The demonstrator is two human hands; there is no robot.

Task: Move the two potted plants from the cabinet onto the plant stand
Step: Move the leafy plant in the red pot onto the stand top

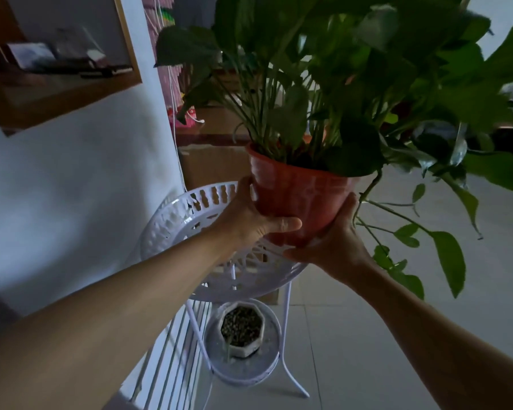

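Observation:
A large leafy plant in a red-orange plastic pot [299, 193] hangs in the air, held between both hands. My left hand [249, 220] grips its left side, thumb across the front. My right hand [332, 244] cups its lower right side and base. The pot is just above the white openwork top tray [172, 220] of the plant stand; whether it touches the tray I cannot tell. On the stand's lower round shelf [267, 365] sits a small white octagonal pot [243, 329] filled with gravel. The cabinet is out of view.
A white wall with a wood-framed opening [131, 54] is on the left. Cardboard boxes [214, 164] stand behind the stand. Long trailing stems and leaves [447, 255] hang to the right over a pale tiled floor [367, 335]. A white slatted rack [172, 359] leans below the stand.

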